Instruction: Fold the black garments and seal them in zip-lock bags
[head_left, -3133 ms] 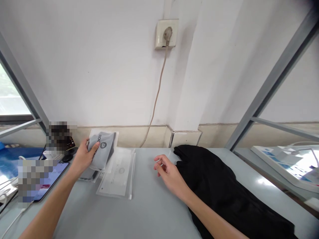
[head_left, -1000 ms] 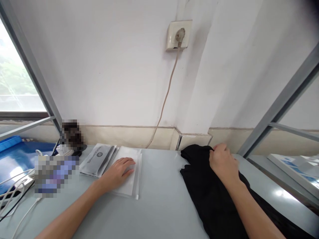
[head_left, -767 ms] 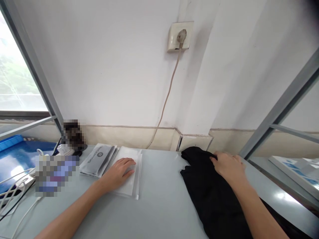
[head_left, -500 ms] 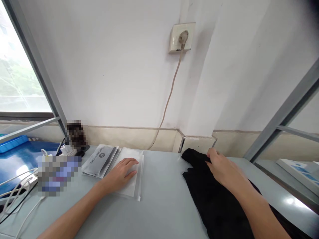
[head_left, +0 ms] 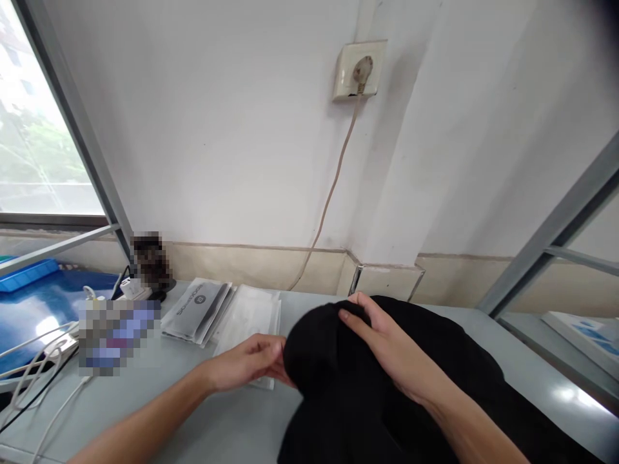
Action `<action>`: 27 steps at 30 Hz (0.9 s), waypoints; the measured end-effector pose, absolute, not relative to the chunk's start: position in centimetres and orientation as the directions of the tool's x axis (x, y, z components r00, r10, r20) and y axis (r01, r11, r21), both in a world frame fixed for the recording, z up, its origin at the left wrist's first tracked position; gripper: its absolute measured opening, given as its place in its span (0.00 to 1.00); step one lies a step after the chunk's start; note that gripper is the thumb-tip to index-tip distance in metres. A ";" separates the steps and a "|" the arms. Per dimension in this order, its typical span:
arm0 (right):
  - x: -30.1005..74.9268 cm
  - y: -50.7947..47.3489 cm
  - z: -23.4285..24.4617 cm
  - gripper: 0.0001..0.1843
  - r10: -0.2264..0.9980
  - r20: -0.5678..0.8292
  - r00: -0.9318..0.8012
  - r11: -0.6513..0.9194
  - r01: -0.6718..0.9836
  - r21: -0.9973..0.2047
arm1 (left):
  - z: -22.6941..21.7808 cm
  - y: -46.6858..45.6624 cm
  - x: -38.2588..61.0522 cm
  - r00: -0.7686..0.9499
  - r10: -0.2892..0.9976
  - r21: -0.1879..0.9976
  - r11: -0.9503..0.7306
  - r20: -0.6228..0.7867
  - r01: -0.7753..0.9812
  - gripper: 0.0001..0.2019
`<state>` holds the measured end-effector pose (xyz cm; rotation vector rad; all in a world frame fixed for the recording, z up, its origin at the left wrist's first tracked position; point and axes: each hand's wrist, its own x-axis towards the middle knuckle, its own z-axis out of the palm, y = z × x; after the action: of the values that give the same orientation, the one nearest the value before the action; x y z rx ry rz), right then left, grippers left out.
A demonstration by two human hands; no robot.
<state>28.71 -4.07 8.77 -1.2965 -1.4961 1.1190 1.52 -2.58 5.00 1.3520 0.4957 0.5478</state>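
A black garment, bunched and partly lifted, spreads over the right half of the table; its exact kind I cannot tell. My right hand is closed on its upper edge, thumb on top. At the garment's left edge, my left hand has its thumb and fingers closed on the cloth, with the fingertips partly hidden behind it. Beneath and behind my left hand lie clear, frosted zip bags. Next to them on the left is a stack of grey printed packets.
White cables and a power strip lie at the left, near a pixelated item. A blue tray stands beyond. Metal frame bars rise on both sides. A cord hangs from the wall socket.
My right hand has brought the black garment leftward, toward the middle of the table. My left hand has left the zip bags' surface and moved right to take the garment's edge.
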 end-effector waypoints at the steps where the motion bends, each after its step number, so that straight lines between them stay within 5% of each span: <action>1: 28.6 -3.1 7.8 0.17 0.999 -0.002 -0.052 0.006 0.143 -0.990 | 4.6 -2.4 1.6 0.746 0.664 0.964 0.226 -0.051 -0.136 0.31; 5: 28.7 0.1 4.2 0.20 0.997 -0.028 0.078 -0.032 0.047 -0.998 | 3.2 -1.2 1.4 0.607 0.788 0.946 0.264 -0.101 -0.186 0.26; 10: 30.1 1.9 1.8 0.31 0.997 0.044 0.058 0.043 0.028 -0.999 | 2.7 -0.8 0.9 0.583 0.811 0.997 0.076 -0.057 -0.008 0.37; 14: 31.3 2.5 0.5 0.38 0.999 0.032 0.013 0.029 0.190 -0.981 | 2.4 -1.8 1.3 0.633 0.773 0.965 -0.137 -0.037 0.223 0.35; 17: 31.9 3.4 -0.5 0.28 0.999 0.034 -0.013 0.037 0.335 -0.941 | 1.9 -2.4 1.9 0.623 0.782 0.895 -0.272 -0.009 0.354 0.37; 20: 32.3 4.4 -1.2 0.22 0.988 0.151 0.033 0.128 0.374 -0.919 | 1.5 -2.3 2.2 0.596 0.795 0.848 -0.391 0.115 0.358 0.30; 23: 32.6 4.8 -1.4 0.32 0.963 0.225 0.146 0.154 0.385 -0.910 | 1.4 -1.8 2.2 0.421 0.839 0.750 -0.516 0.345 0.413 0.21; 27: 32.8 4.3 -1.6 0.39 0.979 0.145 0.141 0.042 0.559 -0.828 | 2.1 -1.7 2.0 0.303 0.784 0.567 -0.607 0.542 0.557 0.14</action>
<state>32.76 4.34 -1.57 -1.6202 -1.5191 0.6634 2.04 -1.73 2.12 2.3017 1.2201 1.1955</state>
